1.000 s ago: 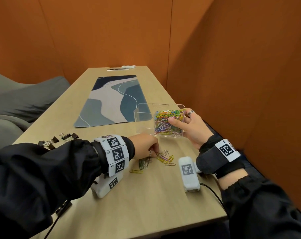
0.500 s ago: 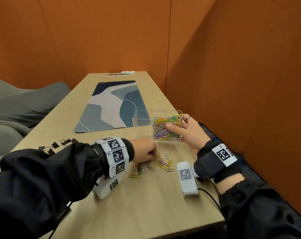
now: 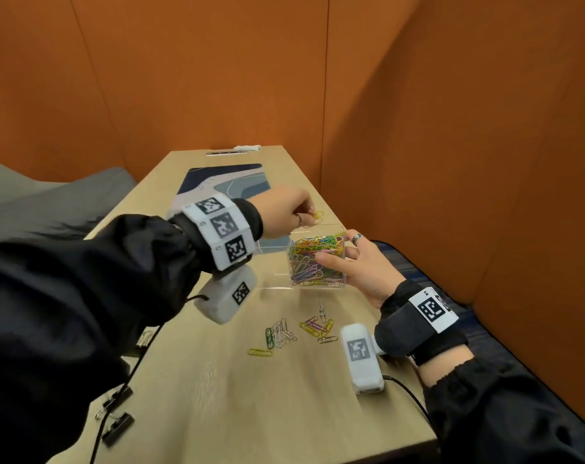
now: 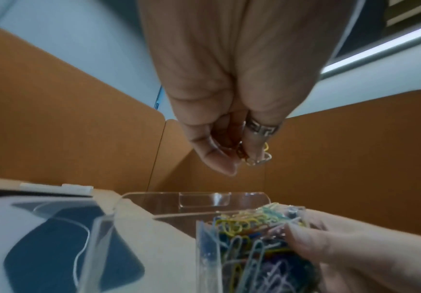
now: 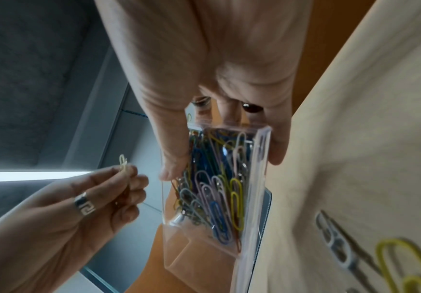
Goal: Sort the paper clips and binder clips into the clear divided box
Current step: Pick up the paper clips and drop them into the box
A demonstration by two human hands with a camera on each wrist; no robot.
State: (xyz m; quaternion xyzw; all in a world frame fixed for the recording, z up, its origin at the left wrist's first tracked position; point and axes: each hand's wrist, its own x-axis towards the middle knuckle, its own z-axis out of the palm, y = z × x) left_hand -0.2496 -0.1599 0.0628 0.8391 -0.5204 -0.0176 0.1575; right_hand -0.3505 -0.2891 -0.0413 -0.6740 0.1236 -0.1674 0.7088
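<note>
The clear divided box [image 3: 317, 283] stands on the table, its right compartment packed with coloured paper clips [image 3: 314, 259]. My right hand [image 3: 358, 262] grips that end of the box [image 5: 262, 150], thumb on the near wall, fingers behind. My left hand [image 3: 304, 212] hovers above the box's rim and pinches a few paper clips [image 3: 317, 216], a yellow one showing [image 4: 259, 158] [image 5: 123, 164]. Loose paper clips [image 3: 294, 333] lie on the table in front of the box. Black binder clips [image 3: 117, 413] lie at the near left edge, partly hidden by my left sleeve.
A blue and grey desk mat [image 3: 224, 185] lies behind the box. Orange partition walls [image 3: 451, 145] close the table's far and right sides. A grey seat [image 3: 50, 199] is on the left. A cable [image 3: 411, 396] runs from my right wrist camera.
My left hand has lifted from the loose clips on the table and risen over the box with a few clips pinched. My right hand has stayed on the box.
</note>
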